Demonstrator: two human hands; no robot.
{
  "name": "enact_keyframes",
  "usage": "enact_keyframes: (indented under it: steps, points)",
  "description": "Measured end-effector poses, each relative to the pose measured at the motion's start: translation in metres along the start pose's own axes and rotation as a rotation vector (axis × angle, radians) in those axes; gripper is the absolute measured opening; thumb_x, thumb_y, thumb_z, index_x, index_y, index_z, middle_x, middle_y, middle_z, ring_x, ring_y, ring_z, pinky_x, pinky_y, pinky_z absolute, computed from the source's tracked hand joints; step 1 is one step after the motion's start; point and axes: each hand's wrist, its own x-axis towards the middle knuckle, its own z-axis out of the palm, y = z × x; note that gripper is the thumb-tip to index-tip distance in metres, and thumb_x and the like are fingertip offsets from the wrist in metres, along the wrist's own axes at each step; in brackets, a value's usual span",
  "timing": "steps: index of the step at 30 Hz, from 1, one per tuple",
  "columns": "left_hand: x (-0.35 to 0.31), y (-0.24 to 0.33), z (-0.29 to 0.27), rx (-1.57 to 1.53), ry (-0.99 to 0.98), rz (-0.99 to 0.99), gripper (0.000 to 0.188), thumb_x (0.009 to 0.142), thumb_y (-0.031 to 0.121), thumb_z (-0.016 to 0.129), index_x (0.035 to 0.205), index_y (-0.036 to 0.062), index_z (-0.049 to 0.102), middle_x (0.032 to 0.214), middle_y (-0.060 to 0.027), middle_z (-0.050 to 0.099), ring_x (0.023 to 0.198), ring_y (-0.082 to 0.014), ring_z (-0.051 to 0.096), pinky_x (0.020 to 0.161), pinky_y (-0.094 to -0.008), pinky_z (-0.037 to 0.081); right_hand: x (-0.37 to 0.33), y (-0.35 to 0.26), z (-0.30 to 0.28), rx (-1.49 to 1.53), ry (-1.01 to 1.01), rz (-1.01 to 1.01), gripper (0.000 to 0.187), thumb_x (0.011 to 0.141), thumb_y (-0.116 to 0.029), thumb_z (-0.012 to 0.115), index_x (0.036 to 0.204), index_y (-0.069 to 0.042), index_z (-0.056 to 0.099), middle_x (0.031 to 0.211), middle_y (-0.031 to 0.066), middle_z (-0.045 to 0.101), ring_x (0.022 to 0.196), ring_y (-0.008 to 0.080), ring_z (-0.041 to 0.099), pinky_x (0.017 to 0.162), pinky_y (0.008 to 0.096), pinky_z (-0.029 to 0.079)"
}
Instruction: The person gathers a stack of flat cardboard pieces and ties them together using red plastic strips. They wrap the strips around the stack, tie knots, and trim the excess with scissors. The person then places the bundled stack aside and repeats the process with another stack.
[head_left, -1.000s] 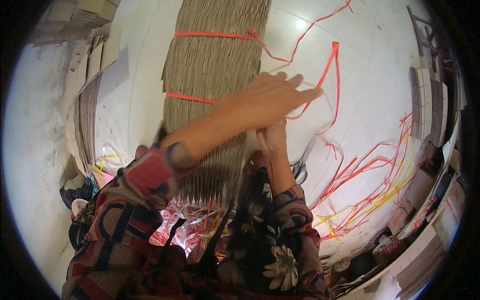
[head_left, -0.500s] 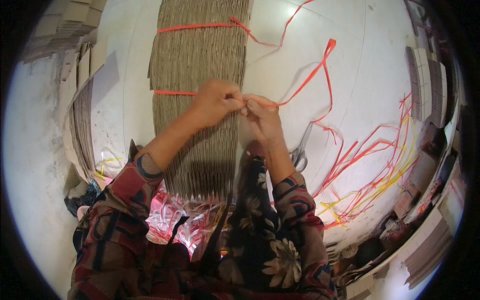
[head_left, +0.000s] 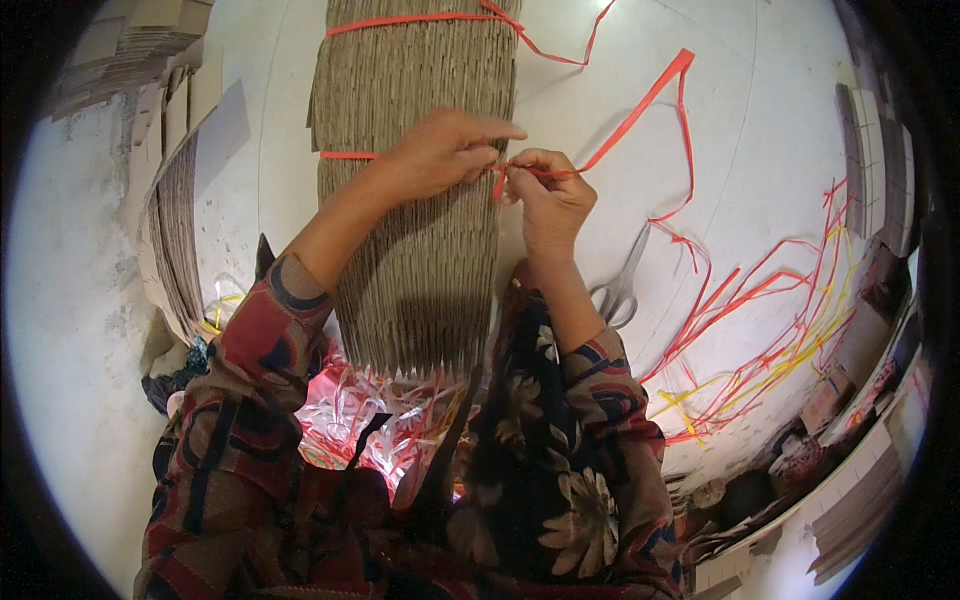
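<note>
The left hand [head_left: 440,150] and right hand [head_left: 545,195] meet at the right edge of the cardboard bundle [head_left: 420,200], both pinching the red strap [head_left: 640,110] that crosses the bundle's middle and trails up to the right. The bundle lies on the white counter [head_left: 760,130]. Scissors [head_left: 620,285] rest just beside the right wrist, loose red and yellow straps [head_left: 760,340] farther right.

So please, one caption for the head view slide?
Both hands, left hand and right hand, tying a red strap around a stacked cardboard bundle.
</note>
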Motion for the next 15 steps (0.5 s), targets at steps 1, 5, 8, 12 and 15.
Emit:
enact_keyframes:
  steps: [1, 5, 8, 12, 15]
  points:
    - [0.002, -0.004, 0.003, 0.111, 0.010, 0.065, 0.025, 0.086, 0.015, 0.054, 0.108, 0.0063, 0.063, 0.073, -0.0037, 0.062, 0.060, -0.0097, 0.054, 0.053, -0.0284, 0.045, -0.001, -0.001, 0.004, -0.066, 0.024, -0.041, 0.007, 0.076, 0.007, 0.060, 0.081, 0.002, 0.060, 0.071, 0.0059, 0.061, 0.053, 0.0094, 0.054, 0.049, 0.0220, 0.045]
    - [0.012, -0.005, 0.011, 0.345, 0.012, 0.148, 0.020, 0.078, 0.015, 0.058, 0.095, 0.0059, 0.066, 0.080, -0.0137, 0.064, 0.074, -0.0303, 0.060, 0.067, -0.0381, 0.046, -0.001, 0.003, 0.003, -0.145, 0.101, -0.112, 0.005, 0.077, 0.005, 0.060, 0.079, 0.000, 0.059, 0.068, 0.0044, 0.059, 0.053, 0.0080, 0.053, 0.046, 0.0212, 0.043]
    - [0.012, -0.025, 0.012, 0.308, 0.006, 0.205, 0.019, 0.078, 0.016, 0.059, 0.093, 0.0056, 0.066, 0.081, -0.0129, 0.063, 0.073, -0.0288, 0.059, 0.066, -0.0383, 0.045, 0.006, 0.025, -0.003, -0.321, 0.085, -0.259, 0.005, 0.076, 0.005, 0.061, 0.079, 0.001, 0.059, 0.067, 0.0045, 0.058, 0.053, 0.0076, 0.053, 0.045, 0.0205, 0.041]
    - [0.012, -0.013, 0.007, 0.086, -0.080, 0.082, 0.014, 0.080, 0.012, 0.056, 0.088, 0.0012, 0.062, 0.072, -0.0083, 0.059, 0.066, -0.0173, 0.053, 0.061, -0.0297, 0.041, 0.005, 0.012, -0.002, 0.027, 0.041, -0.067, 0.004, 0.074, 0.005, 0.062, 0.076, 0.002, 0.059, 0.064, 0.0044, 0.058, 0.052, 0.0080, 0.052, 0.045, 0.0213, 0.041]
    - [0.014, -0.006, 0.005, 0.105, -0.122, 0.003, 0.012, 0.081, 0.010, 0.056, 0.085, -0.0009, 0.058, 0.069, -0.0046, 0.055, 0.064, -0.0119, 0.048, 0.060, -0.0263, 0.039, 0.006, 0.011, -0.007, 0.078, -0.017, -0.095, 0.003, 0.074, 0.005, 0.062, 0.076, 0.003, 0.059, 0.063, 0.0045, 0.057, 0.052, 0.0079, 0.051, 0.045, 0.0212, 0.041]
